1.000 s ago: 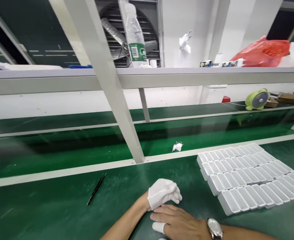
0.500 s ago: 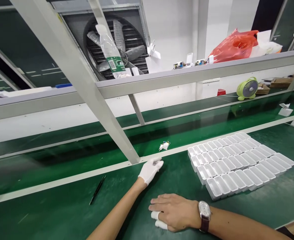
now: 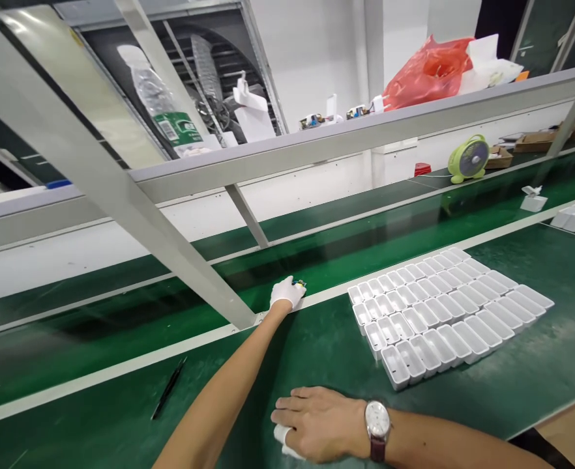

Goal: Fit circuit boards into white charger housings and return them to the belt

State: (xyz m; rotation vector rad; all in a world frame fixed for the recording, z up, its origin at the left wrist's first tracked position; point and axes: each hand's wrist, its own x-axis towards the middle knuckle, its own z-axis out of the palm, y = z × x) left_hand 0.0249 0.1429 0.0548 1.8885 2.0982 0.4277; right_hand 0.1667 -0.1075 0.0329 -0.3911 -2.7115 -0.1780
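Note:
My left hand [image 3: 286, 293], in a white glove, is stretched out over the edge of the green conveyor belt. Its fingers are closed around a small circuit board with a white plug part [image 3: 299, 284]; only the board's coloured end peeks out past the glove, and the rest is hidden. Flat on the green table lies my right hand [image 3: 319, 422], palm down with fingers extended and white finger cots on two of them. It holds nothing. To the right of both hands stand rows of open white plastic casings [image 3: 437, 348]. Black tweezers [image 3: 169, 389] lie left of my left forearm.
A slanted metal post [image 3: 184, 260] rises just left of my left hand and carries a shelf [image 3: 317, 140] with a bottle [image 3: 163, 104] and a red bag [image 3: 429, 71]. On the belt's far right sits a white box [image 3: 533, 200]. A green fan [image 3: 469, 159] stands behind.
My left hand has moved forward from the table edge onto the belt and closed on the circuit board. My right hand stays flat on the table. The view has shifted slightly right.

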